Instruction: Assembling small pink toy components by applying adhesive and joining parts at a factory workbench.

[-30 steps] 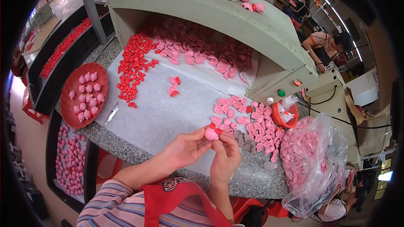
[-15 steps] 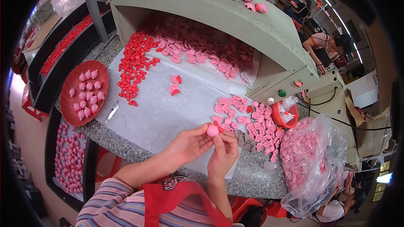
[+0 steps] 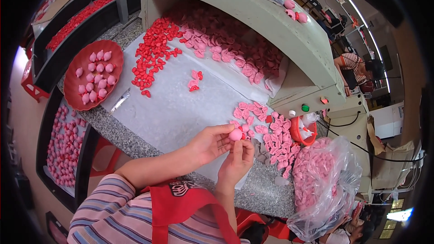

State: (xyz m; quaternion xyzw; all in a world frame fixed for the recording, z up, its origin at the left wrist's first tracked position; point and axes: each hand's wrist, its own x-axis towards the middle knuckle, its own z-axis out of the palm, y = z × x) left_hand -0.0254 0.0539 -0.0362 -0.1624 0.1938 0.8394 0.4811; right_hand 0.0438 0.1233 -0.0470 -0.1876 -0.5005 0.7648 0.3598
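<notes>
You have a smooth, round pink ball (image 3: 235,134) with small red bits (image 3: 243,136) on its right side, held up near the pink pieces (image 3: 278,147); your left hand (image 3: 209,146) has its thumb and fingers clamped on it, and your right hand (image 3: 237,159) pinches it at the lower right. Flat white paper (image 3: 167,108) stretches wide to the left toward the red plate (image 3: 116,58), while those pieces crowd the right and the speckled table's (image 3: 266,194) near edge runs beneath your forearms.
</notes>
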